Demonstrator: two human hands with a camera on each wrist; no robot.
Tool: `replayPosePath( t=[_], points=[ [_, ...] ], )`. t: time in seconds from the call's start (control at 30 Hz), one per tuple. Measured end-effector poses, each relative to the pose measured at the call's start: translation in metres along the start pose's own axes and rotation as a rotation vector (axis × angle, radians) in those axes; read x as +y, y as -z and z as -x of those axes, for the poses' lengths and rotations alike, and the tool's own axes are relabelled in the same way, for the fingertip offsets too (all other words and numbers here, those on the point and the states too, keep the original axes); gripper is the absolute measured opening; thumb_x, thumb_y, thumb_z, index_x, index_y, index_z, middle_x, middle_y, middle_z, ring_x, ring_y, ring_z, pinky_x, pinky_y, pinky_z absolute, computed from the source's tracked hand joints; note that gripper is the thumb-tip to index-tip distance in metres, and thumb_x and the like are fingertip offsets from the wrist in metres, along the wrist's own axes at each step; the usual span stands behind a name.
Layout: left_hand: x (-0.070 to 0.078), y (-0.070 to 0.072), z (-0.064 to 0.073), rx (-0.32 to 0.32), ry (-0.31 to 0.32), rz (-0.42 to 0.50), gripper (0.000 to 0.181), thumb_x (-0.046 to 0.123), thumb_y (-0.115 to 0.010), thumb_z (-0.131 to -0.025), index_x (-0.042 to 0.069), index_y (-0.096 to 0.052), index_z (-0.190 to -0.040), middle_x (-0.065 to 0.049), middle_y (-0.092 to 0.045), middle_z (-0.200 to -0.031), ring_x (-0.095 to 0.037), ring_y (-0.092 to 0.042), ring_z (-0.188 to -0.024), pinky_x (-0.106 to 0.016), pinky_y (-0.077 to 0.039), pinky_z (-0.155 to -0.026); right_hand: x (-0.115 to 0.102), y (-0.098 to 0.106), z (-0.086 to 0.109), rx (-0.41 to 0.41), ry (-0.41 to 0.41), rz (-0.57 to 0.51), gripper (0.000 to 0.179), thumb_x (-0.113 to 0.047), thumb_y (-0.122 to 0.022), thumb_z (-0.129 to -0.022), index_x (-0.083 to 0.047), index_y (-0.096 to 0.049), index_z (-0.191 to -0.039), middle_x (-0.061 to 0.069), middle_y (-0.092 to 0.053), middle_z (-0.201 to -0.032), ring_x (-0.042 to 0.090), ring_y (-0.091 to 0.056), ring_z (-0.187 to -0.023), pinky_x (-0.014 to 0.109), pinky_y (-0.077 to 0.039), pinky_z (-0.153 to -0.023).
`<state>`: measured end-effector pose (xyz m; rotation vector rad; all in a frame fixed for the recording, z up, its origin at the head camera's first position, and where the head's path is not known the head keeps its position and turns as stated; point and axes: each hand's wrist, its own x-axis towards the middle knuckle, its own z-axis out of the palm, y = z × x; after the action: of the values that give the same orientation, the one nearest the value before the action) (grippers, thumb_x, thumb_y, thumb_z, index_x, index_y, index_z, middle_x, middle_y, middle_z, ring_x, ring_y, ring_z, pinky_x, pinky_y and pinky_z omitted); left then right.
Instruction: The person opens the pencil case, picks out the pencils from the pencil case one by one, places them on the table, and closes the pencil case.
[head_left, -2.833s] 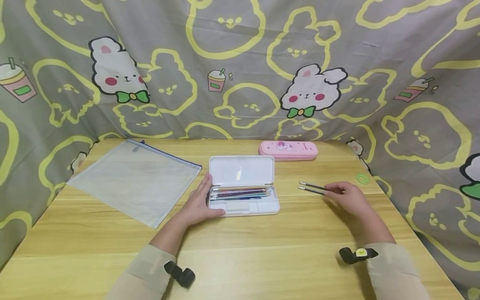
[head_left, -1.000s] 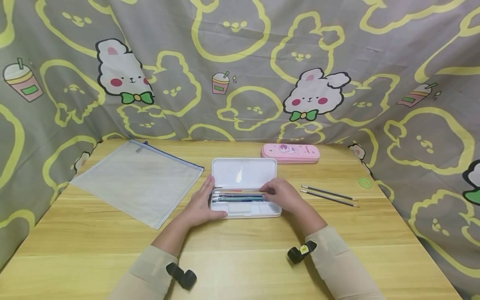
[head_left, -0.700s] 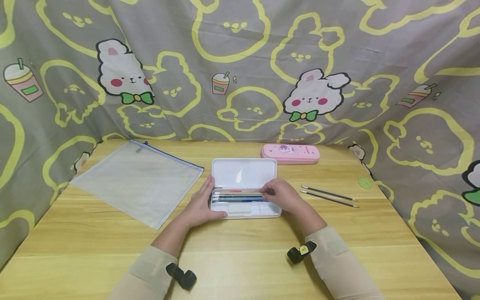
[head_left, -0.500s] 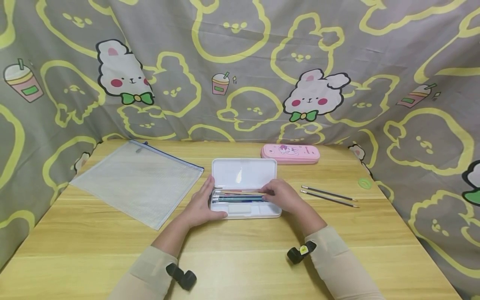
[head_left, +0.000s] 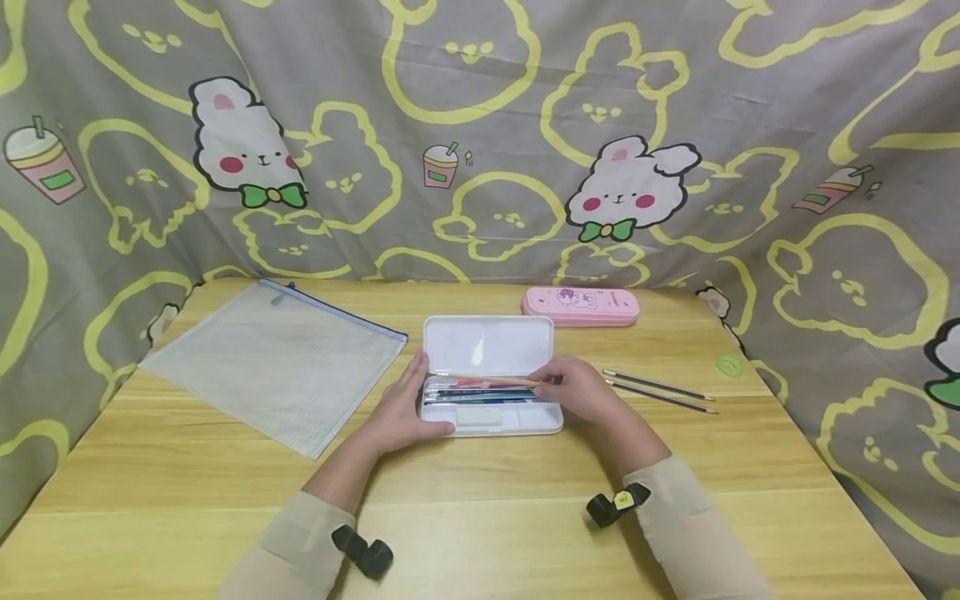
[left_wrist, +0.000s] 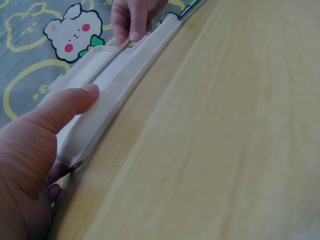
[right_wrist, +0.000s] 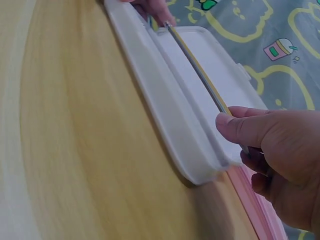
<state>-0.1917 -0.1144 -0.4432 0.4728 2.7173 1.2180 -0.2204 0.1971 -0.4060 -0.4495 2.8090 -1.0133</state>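
A white pencil case [head_left: 531, 423] lies on the table with its lid raised, and several pencils [head_left: 480, 397] and a white block [head_left: 480, 416] are inside. My left hand [head_left: 401, 410] grips the case's left end, thumb at the front rim and fingers at the back. With thumb and fingertips, my right hand [head_left: 581, 390] pinches a yellow-and-grey pencil [right_wrist: 199, 72] near one end. That pencil slants over the case, its other end close to my left fingers in the right wrist view. Two dark pencils with white erasers [head_left: 660, 397] lie side by side to the right.
A pink pencil case [head_left: 581, 308] with a rabbit print lies behind on the right. To the left is a flat translucent mesh zip bag [head_left: 277, 367]. A green ring [head_left: 729, 366] sits near the right edge. Patterned cloth [head_left: 495, 225] hangs behind the table.
My right hand first let go of the two dark pencils on the table, then reached into the case. It has now raised the yellow-and-grey pencil slightly. My left hand keeps its hold.
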Motion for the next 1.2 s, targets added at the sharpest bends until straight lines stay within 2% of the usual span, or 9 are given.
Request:
replayPosePath(
  t=[0.23, 0.47, 0.63, 0.73, 0.9, 1.2],
  points=[
    [-0.001, 0.0, -0.001, 0.001, -0.008, -0.007, 0.125, 0.045, -0.083, -0.069, 0.007, -0.004, -0.158, -0.012, 0.001, -0.166, -0.048, -0.011, -0.148, -0.065, -0.015, -0.118, 0.017, 0.024, 0.02, 0.07, 0.039, -0.001, 0.02, -0.012, -0.072, -0.087, -0.008, -0.075, -0.107, 0.002, -0.064, -0.087, 0.015, -0.053, -0.082, 0.026, -0.045, -0.071],
    [0.0, 0.0, -0.002, -0.001, 0.005, -0.013, 0.125, 0.045, -0.084, -0.07, 0.01, -0.003, -0.159, -0.009, 0.002, -0.167, -0.046, -0.011, -0.149, -0.063, -0.015, -0.118, 0.044, 0.054, 0.049, 0.119, -0.008, 0.03, 0.02, -0.014, -0.07, -0.09, -0.008, -0.074, -0.109, 0.003, -0.066, -0.092, 0.012, -0.053, -0.082, 0.024, -0.048, -0.071],
    [0.0, 0.001, -0.002, 0.0, 0.005, -0.012, 0.125, 0.045, -0.084, -0.07, 0.01, -0.003, -0.159, -0.009, 0.001, -0.167, -0.046, -0.011, -0.149, -0.063, -0.015, -0.119, 0.067, 0.074, 0.075, 0.178, -0.039, 0.07, 0.019, -0.013, -0.071, -0.089, -0.005, -0.074, -0.107, 0.004, -0.065, -0.09, 0.005, -0.05, -0.078, 0.022, -0.046, -0.066],
    [0.001, 0.002, -0.002, 0.001, 0.013, -0.011, 0.124, 0.044, -0.084, -0.07, 0.01, -0.004, -0.159, -0.009, 0.002, -0.167, -0.045, -0.01, -0.15, -0.062, -0.015, -0.119, 0.084, 0.084, 0.091, 0.201, -0.076, 0.096, 0.02, -0.016, -0.072, -0.089, -0.006, -0.074, -0.106, 0.006, -0.067, -0.094, 0.0, -0.051, -0.079, 0.02, -0.047, -0.068],
    [0.001, 0.003, 0.0, 0.004, 0.009, -0.005, 0.124, 0.043, -0.084, -0.07, 0.008, -0.005, -0.158, -0.009, 0.001, -0.167, -0.046, -0.01, -0.149, -0.061, -0.015, -0.119, 0.109, 0.097, 0.112, 0.192, -0.155, 0.165, 0.025, -0.022, -0.07, -0.091, -0.008, -0.073, -0.111, 0.007, -0.067, -0.1, -0.001, -0.05, -0.082, 0.02, -0.046, -0.07],
    [0.002, 0.0, -0.001, -0.001, -0.001, 0.004, 0.124, 0.043, -0.084, -0.07, 0.008, -0.005, -0.158, -0.01, 0.001, -0.167, -0.045, -0.01, -0.15, -0.062, -0.015, -0.119, 0.137, 0.105, 0.13, 0.162, -0.222, 0.175, 0.026, -0.02, -0.068, -0.092, -0.003, -0.072, -0.111, 0.007, -0.068, -0.097, -0.003, -0.047, -0.076, 0.021, -0.045, -0.063]
  ],
)
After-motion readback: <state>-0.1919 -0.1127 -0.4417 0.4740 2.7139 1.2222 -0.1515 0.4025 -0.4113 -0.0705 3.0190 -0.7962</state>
